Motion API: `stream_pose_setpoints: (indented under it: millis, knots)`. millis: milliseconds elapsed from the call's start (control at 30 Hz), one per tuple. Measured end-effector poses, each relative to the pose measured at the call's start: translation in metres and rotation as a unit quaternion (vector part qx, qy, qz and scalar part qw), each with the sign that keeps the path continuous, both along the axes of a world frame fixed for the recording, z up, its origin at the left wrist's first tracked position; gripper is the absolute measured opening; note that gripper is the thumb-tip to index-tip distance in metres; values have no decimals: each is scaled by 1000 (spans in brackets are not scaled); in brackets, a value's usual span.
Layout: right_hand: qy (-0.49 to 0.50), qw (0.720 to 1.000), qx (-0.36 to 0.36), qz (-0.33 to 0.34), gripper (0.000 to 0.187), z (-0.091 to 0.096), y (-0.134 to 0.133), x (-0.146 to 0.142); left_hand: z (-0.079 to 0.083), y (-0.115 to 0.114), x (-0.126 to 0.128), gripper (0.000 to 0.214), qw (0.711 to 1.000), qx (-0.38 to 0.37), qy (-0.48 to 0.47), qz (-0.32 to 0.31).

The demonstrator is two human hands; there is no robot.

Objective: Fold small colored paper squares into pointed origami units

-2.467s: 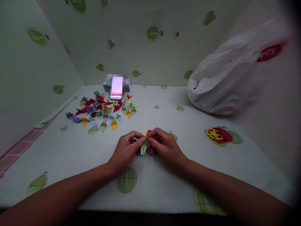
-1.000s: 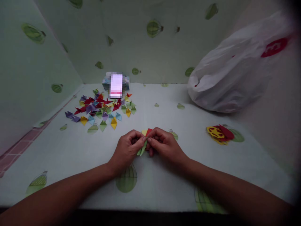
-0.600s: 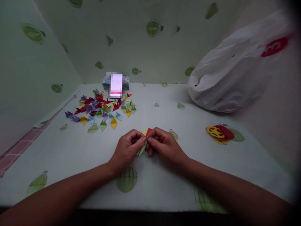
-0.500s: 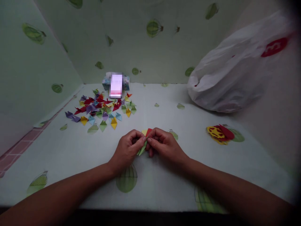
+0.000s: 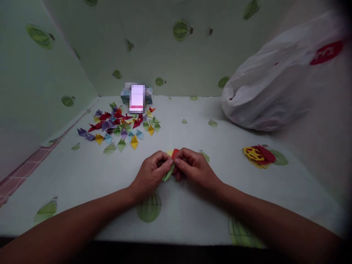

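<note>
My left hand (image 5: 150,175) and my right hand (image 5: 193,168) meet at the middle of the table, fingers pinched together on a small folded green paper piece (image 5: 168,173). Its pointed end sticks out downward between my thumbs. Behind my fingertips lie a red paper piece (image 5: 175,152) and a yellow one (image 5: 169,152), partly hidden by the hands. A pile of small folded paper pieces (image 5: 121,124) in red, purple, yellow, blue and green is spread on the table at the far left.
A white plastic bag (image 5: 275,84) with a red mark lies at the back right. A stack of red and yellow paper (image 5: 258,154) sits to the right. A small box (image 5: 136,96) stands at the back behind the pile. Green-patterned sheets (image 5: 176,121) cover table and walls.
The green piece has turned from nearly upright to slanting left and sits lower between my fingers. Both hands stay in the same place, still pinching it.
</note>
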State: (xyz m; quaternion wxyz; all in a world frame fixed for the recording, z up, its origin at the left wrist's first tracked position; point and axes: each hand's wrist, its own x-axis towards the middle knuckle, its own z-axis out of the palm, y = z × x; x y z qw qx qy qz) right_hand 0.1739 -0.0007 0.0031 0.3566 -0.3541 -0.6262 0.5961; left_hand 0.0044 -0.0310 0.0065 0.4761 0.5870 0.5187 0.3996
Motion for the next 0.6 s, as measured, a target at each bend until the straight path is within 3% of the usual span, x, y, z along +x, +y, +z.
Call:
stream_pose_setpoints:
  millis: [267,600]
  knots:
    - [-25,999,19,-14,25,3,0,2,-6,1,0,23,995,-51,-84,-5]
    - [-10,1000,-15,2,13,3,1,-1,0,1,0,22,998,-18,-48,23]
